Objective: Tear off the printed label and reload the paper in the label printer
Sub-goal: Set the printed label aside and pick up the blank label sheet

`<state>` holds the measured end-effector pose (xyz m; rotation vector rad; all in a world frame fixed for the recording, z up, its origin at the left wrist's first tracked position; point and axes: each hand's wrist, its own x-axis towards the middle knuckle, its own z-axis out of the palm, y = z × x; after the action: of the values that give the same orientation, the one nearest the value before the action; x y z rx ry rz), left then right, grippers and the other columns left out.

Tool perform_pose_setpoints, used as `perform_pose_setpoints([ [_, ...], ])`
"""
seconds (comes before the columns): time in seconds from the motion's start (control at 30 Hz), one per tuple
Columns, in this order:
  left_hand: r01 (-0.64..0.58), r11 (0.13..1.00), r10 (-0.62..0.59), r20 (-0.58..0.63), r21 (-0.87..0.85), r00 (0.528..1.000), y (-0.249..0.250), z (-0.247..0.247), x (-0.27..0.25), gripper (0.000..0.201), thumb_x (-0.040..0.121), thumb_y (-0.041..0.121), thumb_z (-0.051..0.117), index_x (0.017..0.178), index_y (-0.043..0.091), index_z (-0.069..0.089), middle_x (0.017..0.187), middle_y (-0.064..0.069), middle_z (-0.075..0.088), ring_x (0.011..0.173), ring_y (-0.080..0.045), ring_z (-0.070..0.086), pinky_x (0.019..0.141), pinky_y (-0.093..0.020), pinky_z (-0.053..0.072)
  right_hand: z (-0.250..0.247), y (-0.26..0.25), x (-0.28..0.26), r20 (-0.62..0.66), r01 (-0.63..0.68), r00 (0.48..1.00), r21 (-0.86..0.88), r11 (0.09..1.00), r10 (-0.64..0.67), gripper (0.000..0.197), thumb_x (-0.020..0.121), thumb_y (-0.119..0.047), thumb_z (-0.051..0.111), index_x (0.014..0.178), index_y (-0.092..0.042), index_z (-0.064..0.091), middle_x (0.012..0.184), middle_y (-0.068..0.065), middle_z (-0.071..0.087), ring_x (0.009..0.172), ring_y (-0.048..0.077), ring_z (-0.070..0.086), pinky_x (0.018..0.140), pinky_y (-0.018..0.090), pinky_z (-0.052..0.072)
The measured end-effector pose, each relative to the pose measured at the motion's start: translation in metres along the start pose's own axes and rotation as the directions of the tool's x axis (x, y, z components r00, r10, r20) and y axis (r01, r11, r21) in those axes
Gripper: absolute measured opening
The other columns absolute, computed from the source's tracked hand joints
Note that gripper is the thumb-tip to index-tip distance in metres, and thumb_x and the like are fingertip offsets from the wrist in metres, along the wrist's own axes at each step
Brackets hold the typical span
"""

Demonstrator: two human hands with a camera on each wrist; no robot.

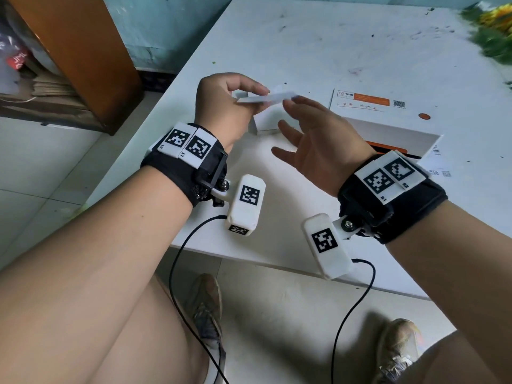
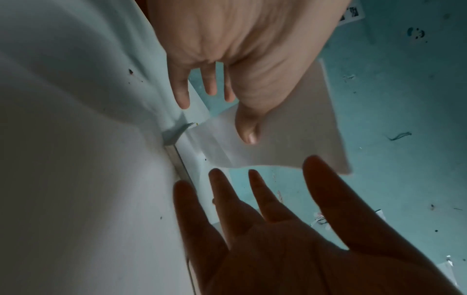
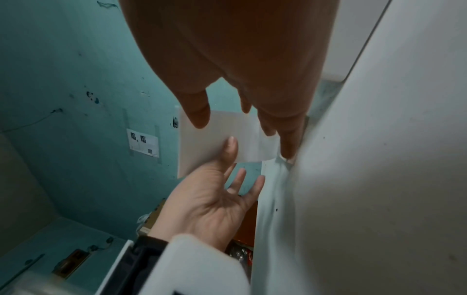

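- Overhead, the left hand point(image 1: 221, 103) pinches a white paper label point(image 1: 267, 97) between thumb and forefinger, above the white table point(image 1: 318, 45).
- At the label's 4 o'clock, the right hand point(image 1: 318, 145) hovers with fingers spread, holding nothing.
- Behind the right wrist, at 3 o'clock, sits the white label printer point(image 1: 393, 131), partly hidden by that wrist.
- A small white box point(image 1: 264, 121) lies beneath the label, partly screened by both hands.
- Green and yellow foliage point(image 1: 493, 31) fills the table's 1 o'clock corner.
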<state>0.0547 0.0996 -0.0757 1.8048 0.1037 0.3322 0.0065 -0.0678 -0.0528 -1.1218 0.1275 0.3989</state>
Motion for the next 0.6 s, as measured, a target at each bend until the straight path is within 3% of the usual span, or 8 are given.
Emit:
perform_pose_setpoints([
  [0.07, -0.023, 1.000, 0.023, 0.014, 0.012, 1.000, 0.004, -0.001, -0.006, 0.031, 0.082, -0.005, 0.088, 0.075, 0.023, 0.080, 0.084, 0.020, 0.069, 0.079, 0.022, 0.064, 0.076, -0.001, 0.048, -0.003, -0.004, -0.001, 0.046, -0.078, 0.996, -0.025, 0.997, 0.079, 0.062, 0.101, -0.051, 0.064, 0.153, -0.025, 0.044, 0.173, 0.003, 0.029, 0.155, 0.028, 0.041, 0.117, 0.063, 0.042],
  [0.1, -0.033, 0.999, 0.033, 0.022, 0.030, 0.999, 0.005, -0.001, -0.008, 0.038, 0.081, -0.013, 0.083, 0.074, 0.024, 0.080, 0.092, 0.018, 0.068, 0.087, 0.020, 0.065, 0.078, -0.002, 0.048, -0.007, -0.006, 0.000, 0.073, -0.118, 0.990, -0.028, 0.993, 0.120, 0.075, 0.096, -0.065, 0.062, 0.156, -0.025, 0.042, 0.172, 0.006, 0.032, 0.150, 0.032, 0.049, 0.112, 0.064, 0.048],
  [0.17, -0.048, 0.998, 0.046, 0.032, 0.052, 0.998, 0.006, -0.003, -0.009, 0.056, 0.078, -0.024, 0.068, 0.068, 0.029, 0.080, 0.115, 0.007, 0.068, 0.105, 0.009, 0.065, 0.081, -0.008, 0.052, -0.011, -0.007, -0.001, 0.108, -0.159, 0.981, -0.036, 0.987, 0.162, 0.087, 0.091, -0.074, 0.060, 0.155, -0.017, 0.048, 0.154, 0.011, 0.059, 0.130, 0.033, 0.069, 0.101, 0.058, 0.058],
  [0.27, -0.024, 0.998, 0.020, 0.075, 0.051, 0.997, 0.005, -0.002, -0.010, 0.067, 0.082, -0.025, 0.064, 0.057, 0.035, 0.082, 0.126, 0.000, 0.070, 0.107, -0.006, 0.072, 0.088, -0.023, 0.061, -0.013, 0.001, -0.002, 0.009, -0.113, 0.993, -0.058, 0.992, 0.114, 0.042, 0.104, -0.029, 0.067, 0.137, -0.004, 0.065, 0.113, 0.009, 0.079, 0.108, 0.033, 0.080, 0.090, 0.046, 0.066],
  [0.33, 0.018, 0.997, -0.025, 0.085, 0.079, 0.996, 0.005, -0.001, -0.013, 0.068, 0.090, -0.020, 0.060, 0.058, 0.036, 0.083, 0.107, 0.015, 0.078, 0.104, -0.010, 0.077, 0.098, -0.037, 0.066, -0.017, 0.008, 0.000, -0.063, -0.096, 0.994, -0.080, 0.992, 0.091, 0.034, 0.100, 0.000, 0.067, 0.134, 0.004, 0.066, 0.116, 0.014, 0.079, 0.098, 0.030, 0.080, 0.080, 0.040, 0.067],
  [0.37, 0.050, 0.995, -0.057, 0.085, 0.081, 0.995, 0.006, -0.001, -0.015, 0.065, 0.095, -0.017, 0.056, 0.064, 0.033, 0.084, 0.098, 0.016, 0.080, 0.096, -0.013, 0.078, 0.092, -0.037, 0.068, -0.020, 0.010, 0.001, -0.076, -0.101, 0.993, -0.091, 0.991, 0.095, 0.035, 0.098, 0.004, 0.067, 0.132, 0.004, 0.066, 0.122, 0.016, 0.078, 0.095, 0.029, 0.079, 0.076, 0.037, 0.067],
  [0.47, 0.182, 0.983, -0.183, 0.080, 0.010, 0.980, 0.010, -0.001, -0.018, 0.045, 0.104, -0.006, 0.048, 0.092, 0.022, 0.081, 0.096, -0.003, 0.079, 0.080, -0.021, 0.073, 0.062, -0.027, 0.061, -0.025, 0.014, 0.002, -0.110, -0.110, 0.989, -0.132, 0.985, 0.096, 0.032, 0.095, 0.003, 0.072, 0.127, 0.004, 0.068, 0.123, 0.019, 0.078, 0.093, 0.029, 0.079, 0.074, 0.034, 0.066],
  [0.6, 0.306, 0.943, -0.297, 0.081, -0.131, 0.951, 0.012, -0.001, -0.019, 0.019, 0.102, -0.001, 0.064, 0.107, 0.014, 0.075, 0.097, -0.008, 0.079, 0.074, -0.020, 0.073, 0.059, -0.024, 0.060, -0.025, 0.015, 0.002, -0.159, -0.091, 0.985, -0.166, 0.982, 0.064, 0.032, 0.093, 0.000, 0.077, 0.124, 0.003, 0.070, 0.116, 0.018, 0.080, 0.092, 0.027, 0.079, 0.072, 0.033, 0.065],
])
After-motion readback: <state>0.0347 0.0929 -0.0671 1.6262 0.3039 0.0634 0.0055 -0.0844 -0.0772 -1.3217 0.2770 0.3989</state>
